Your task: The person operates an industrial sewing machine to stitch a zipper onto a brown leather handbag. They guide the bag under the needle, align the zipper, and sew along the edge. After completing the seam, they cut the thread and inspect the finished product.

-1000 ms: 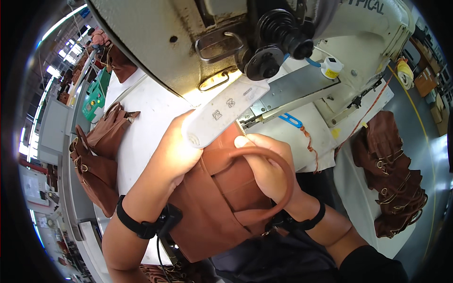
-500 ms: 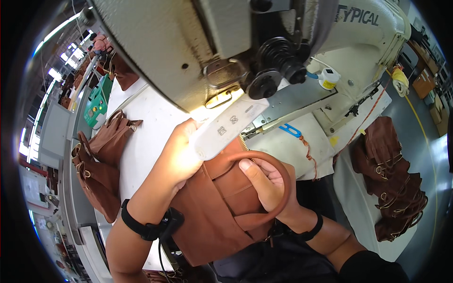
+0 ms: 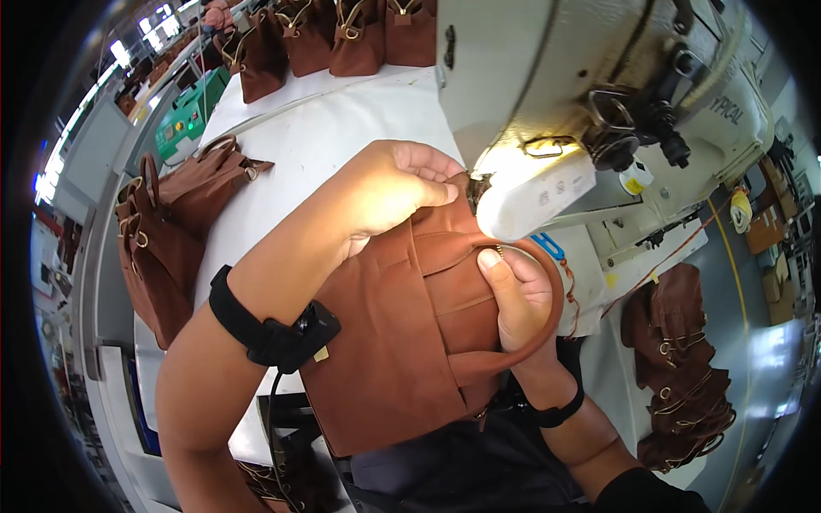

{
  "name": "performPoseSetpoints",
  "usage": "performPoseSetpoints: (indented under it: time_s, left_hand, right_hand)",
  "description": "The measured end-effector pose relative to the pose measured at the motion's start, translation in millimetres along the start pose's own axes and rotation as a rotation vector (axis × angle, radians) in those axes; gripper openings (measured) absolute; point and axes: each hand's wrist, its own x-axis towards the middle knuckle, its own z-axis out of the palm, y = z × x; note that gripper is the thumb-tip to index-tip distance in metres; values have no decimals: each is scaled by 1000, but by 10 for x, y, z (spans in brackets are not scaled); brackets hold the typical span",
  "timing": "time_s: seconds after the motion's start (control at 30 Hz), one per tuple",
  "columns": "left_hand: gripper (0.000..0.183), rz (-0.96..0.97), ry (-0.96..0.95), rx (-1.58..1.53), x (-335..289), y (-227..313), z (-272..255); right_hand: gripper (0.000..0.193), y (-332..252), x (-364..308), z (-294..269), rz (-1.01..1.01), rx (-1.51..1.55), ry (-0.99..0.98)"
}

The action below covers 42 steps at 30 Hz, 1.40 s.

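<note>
A brown leather handbag (image 3: pixel 368 359) with a looped handle lies tilted across my lap, its upper edge close under the head of a sewing machine (image 3: pixel 522 77). My left hand (image 3: pixel 402 188) pinches the bag's far upper corner, beside the lit needle area. Through the handle loop reaches my right hand (image 3: pixel 522 295), its thumb on top and fingers curled over the zippered opening. The pale plate (image 3: pixel 539 201) on the machine hides the needle and part of the bag's edge.
Brown bags (image 3: pixel 171 231) stand on the white table at left, with several more (image 3: pixel 355 38) at the back. Another heap of bags (image 3: pixel 680 368) lies at right. A green box (image 3: pixel 192 111) sits at far left; a blue plastic piece (image 3: pixel 547 246) lies beyond the bag.
The view has swung, so the machine now sits further right and more bags show at the back. My left hand has come out from behind the pale plate to the bag's corner.
</note>
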Motion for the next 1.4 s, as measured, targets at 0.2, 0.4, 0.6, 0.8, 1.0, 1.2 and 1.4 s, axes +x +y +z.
performPoseSetpoints:
  time_s: [0.2,0.4,0.6,0.8,1.0,1.2,1.4]
  left_hand:
    - [24,3,-27,-4,27,25,-20]
    - [23,130,20,76,-17,41,-57]
    - [21,119,5,53,-2,34,23]
    - [20,126,99,82,174,-112,3]
    - [31,291,166,585,96,0,21]
    - [39,559,276,1156,-1161,-1,426]
    - [51,571,370,1198,-2380,-348,1238]
  right_hand:
    - [30,-45,-4,-51,9,-124,-57]
    - [34,-34,-59,-105,101,-105,-73]
    - [33,-80,-89,-83,76,-106,-50]
    - [30,-181,-397,-188,-19,-479,-39]
    - [23,-171,-887,-628,87,-426,-105]
    - [25,-265,-1084,-906,-18,-543,-209]
    - [24,-278,-1121,-830,166,-419,-303]
